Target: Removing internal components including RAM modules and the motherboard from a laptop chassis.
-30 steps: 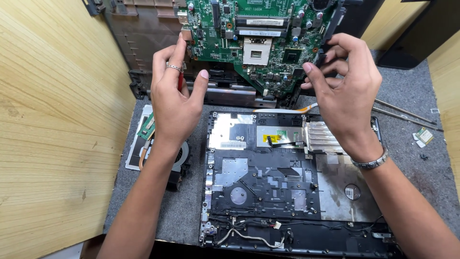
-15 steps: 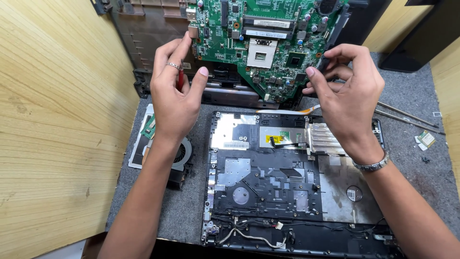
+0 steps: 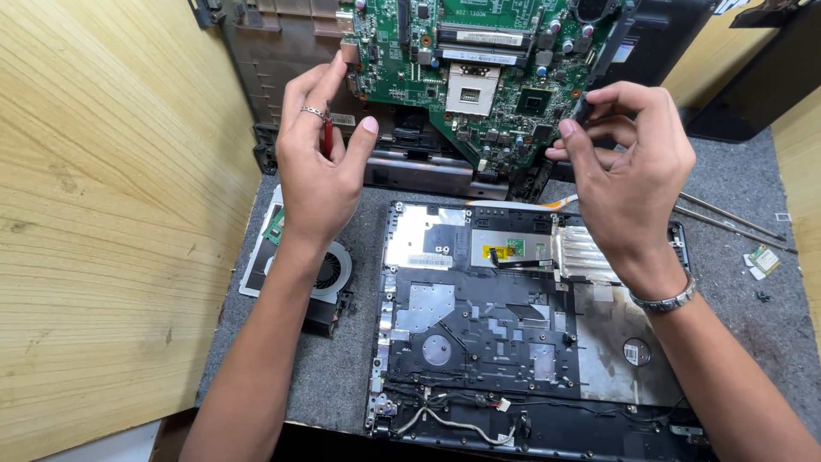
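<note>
At the far left a wooden panel (image 3: 94,214) borders the grey worktop (image 3: 342,376), where a cooling fan (image 3: 329,278) lies on a flat plate just beside the left forearm. The left hand (image 3: 321,162) is raised at the left edge of the green board (image 3: 479,77), its fingers partly curled round a thin red tool (image 3: 327,135) — the thumb stretches out toward the board's edge, and a ring sits on one finger. Compared with a second ago, the board sits a little higher and further away, tilted up over the brown case behind it, so it looks lifted clear of the open laptop base (image 3: 513,342) lying below the hands. That base shows bare metal plates, black plastic and loose wires along its near edge. The right hand (image 3: 633,171) has closed its pinch: thumb and forefinger grip the board's right edge at a small black part, and a metal bracelet circles the wrist. Further right, two thin rods (image 3: 727,218) and a small chip (image 3: 764,258) rest on the worktop.
</note>
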